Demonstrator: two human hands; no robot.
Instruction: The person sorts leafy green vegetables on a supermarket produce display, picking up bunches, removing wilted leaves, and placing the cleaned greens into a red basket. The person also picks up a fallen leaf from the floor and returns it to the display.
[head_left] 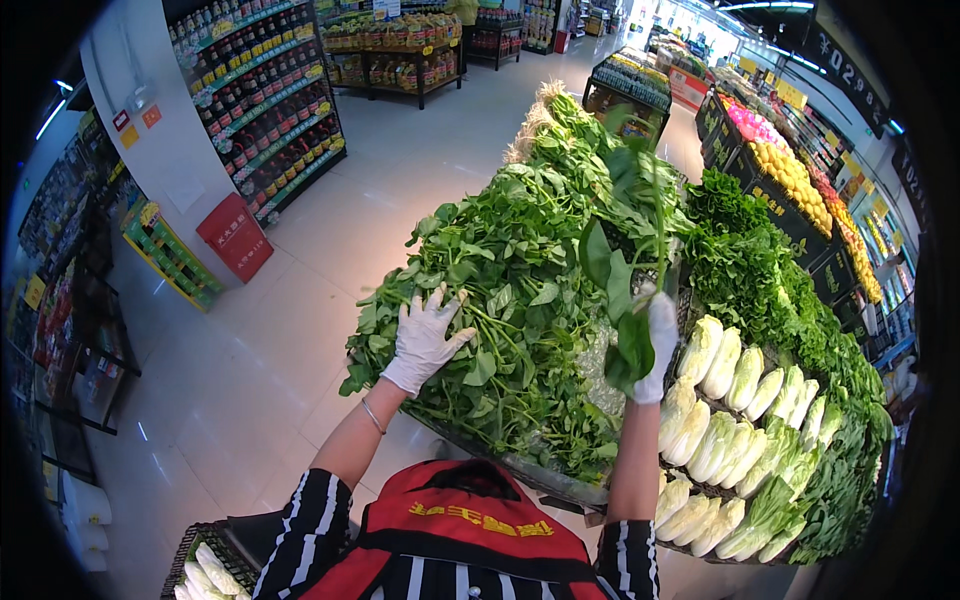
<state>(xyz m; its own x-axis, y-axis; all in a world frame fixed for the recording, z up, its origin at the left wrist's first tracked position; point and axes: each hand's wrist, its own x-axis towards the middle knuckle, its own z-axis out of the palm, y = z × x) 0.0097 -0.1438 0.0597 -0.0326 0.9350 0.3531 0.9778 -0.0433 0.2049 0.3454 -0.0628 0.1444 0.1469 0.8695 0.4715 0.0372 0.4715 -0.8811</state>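
My left hand point(428, 340), in a white glove, lies with spread fingers on the left side of a large heap of leafy greens point(530, 260). Held up over the heap's right side, my right hand point(660, 335), gloved too, is closed around a long leafy green stem point(660, 215). Broad dark leaves point(618, 285) hang from the stem beside the hand, and its upper part is blurred. Beneath it, a wet-looking patch of clear plastic point(600, 370) shows on the display stand.
Rows of napa cabbages point(745, 380) lie to the right, with curly dark greens point(740, 225) behind them. Yellow fruit point(790, 180) fills bins farther right. Across the tiled floor point(290, 330) stand a bottle shelf point(265, 110) and a red box point(235, 238). A crate of cabbages point(210, 570) sits at lower left.
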